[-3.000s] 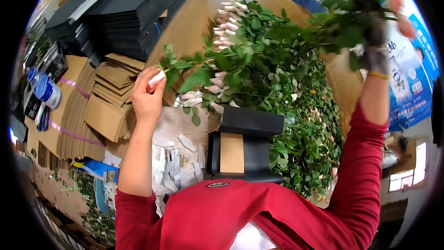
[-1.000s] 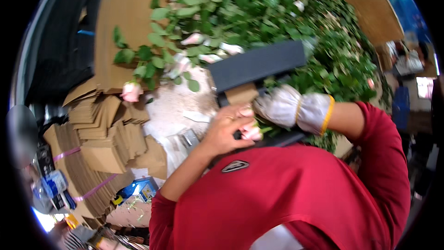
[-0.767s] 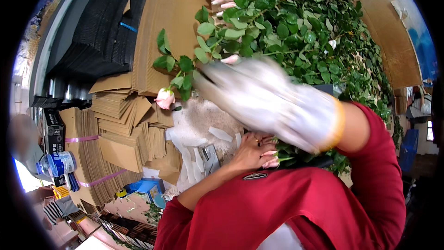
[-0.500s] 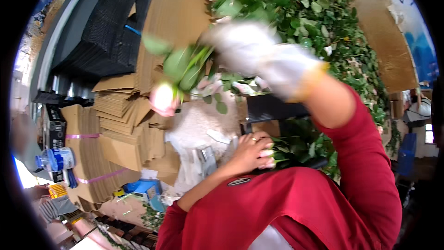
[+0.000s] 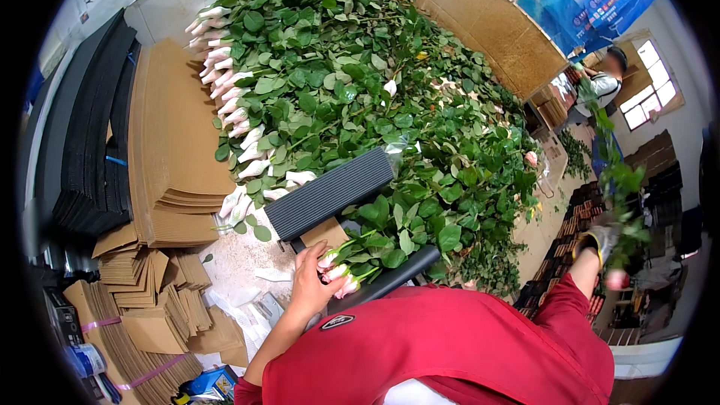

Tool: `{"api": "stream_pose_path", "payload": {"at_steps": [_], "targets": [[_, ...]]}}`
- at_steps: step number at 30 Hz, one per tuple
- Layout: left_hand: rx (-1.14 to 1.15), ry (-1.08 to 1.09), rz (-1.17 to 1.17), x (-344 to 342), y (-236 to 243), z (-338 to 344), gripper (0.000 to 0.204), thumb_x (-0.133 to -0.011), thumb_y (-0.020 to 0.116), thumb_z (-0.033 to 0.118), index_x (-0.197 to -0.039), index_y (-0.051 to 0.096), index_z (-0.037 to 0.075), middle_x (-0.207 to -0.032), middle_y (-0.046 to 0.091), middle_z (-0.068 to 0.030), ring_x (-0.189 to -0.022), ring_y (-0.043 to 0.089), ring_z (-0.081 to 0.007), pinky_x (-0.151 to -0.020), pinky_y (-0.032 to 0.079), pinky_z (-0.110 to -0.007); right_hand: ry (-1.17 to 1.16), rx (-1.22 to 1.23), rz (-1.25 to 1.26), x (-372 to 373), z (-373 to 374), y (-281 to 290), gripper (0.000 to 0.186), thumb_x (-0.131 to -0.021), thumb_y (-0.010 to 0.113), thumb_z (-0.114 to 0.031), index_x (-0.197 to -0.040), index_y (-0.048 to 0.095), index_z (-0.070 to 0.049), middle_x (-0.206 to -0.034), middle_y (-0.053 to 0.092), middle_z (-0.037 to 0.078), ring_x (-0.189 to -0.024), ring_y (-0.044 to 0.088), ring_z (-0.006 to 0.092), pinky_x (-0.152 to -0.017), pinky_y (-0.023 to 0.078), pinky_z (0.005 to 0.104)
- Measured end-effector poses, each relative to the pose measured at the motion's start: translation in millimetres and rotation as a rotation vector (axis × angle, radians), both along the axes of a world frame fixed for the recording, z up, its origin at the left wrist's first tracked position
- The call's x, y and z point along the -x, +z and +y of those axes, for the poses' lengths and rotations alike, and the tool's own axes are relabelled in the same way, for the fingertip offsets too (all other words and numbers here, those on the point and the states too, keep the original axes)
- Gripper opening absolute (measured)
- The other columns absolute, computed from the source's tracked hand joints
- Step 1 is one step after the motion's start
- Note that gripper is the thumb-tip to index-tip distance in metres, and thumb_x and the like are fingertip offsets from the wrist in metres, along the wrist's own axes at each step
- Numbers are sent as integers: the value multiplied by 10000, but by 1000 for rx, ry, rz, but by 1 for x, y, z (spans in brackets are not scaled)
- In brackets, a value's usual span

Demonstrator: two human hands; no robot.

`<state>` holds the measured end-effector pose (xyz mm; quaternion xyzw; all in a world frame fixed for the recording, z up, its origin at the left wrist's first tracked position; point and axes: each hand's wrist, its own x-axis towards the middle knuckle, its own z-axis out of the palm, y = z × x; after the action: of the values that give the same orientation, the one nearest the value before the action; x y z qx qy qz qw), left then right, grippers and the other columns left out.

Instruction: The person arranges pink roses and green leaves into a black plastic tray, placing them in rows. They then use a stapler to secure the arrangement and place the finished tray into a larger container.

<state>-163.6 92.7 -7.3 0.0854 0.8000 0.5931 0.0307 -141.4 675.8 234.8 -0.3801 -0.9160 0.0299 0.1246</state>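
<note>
My left hand (image 5: 310, 285), bare, has its fingers curled round several pale pink rose heads (image 5: 341, 282) in front of my chest. Their leafy stems lie to the right, between a dark ridged sheet (image 5: 330, 193) and a black edge (image 5: 405, 277) close to my body. Far out at the right, my gloved right hand (image 5: 596, 240) grips a single rose (image 5: 616, 280), bloom hanging downward and leaves above; this hand is somewhat blurred. Ahead lies a big heap of roses (image 5: 322, 82), their heads in pale sleeves lined up along its left side.
Brown cardboard sheets (image 5: 180, 150) and black corrugated sheets (image 5: 82, 142) are stacked at the left. Below them stand bundled folded cartons (image 5: 131, 337) with pink straps. A cardboard wall (image 5: 480, 37) backs the heap. Another person (image 5: 600, 82) is at the far right.
My right hand has swung from the upper middle to the far right with the rose. The view has shifted, showing more of the heap. My left hand stays at the rose heads.
</note>
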Motion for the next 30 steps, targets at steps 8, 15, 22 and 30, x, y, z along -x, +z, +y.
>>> {"api": "stream_pose_path", "payload": {"at_steps": [8, 15, 22, 30], "targets": [[267, -133, 98, 0, -13, -11, 616, -673, 827, 187, -1225, 585, 57, -1210, 630, -122, -1179, 530, -322, -1076, 310, -453, 718, 514, 317, 259, -185, -85, 280, -923, 608, -124, -1191, 688, -109, -1043, 724, 78, -869, 681, 209, -764, 564, 308], [240, -149, 153, -9, -63, -19, 522, -677, 812, 244, -1156, 640, 125, -1179, 662, -52, -1163, 584, -256, -1032, 340, -437, 814, -773, -25, 487, -200, -215, 444, -917, 509, -170, -1356, 543, -225, -1504, 381, 90, -1412, 310, 323, -1148, 249, 559], [185, -63, 181, -9, -40, -5, 489, -688, 762, 109, -1161, 642, 140, -1189, 654, -57, -1133, 578, -279, -1004, 376, -400, 661, -845, 28, 469, -151, -82, 389, -889, 558, -92, -1272, 581, -25, -1344, 556, 214, -1232, 546, 361, -1085, 395, 483], [159, -20, 53, 8, 7, 0, 440, -716, 769, 197, -1137, 674, 110, -1178, 669, -87, -1137, 545, -331, -1012, 384, -426, 1497, -213, -339, 294, -302, -82, 182, -856, 626, -204, -976, 689, -82, -890, 698, 133, -800, 677, 312, -749, 556, 409]]}}
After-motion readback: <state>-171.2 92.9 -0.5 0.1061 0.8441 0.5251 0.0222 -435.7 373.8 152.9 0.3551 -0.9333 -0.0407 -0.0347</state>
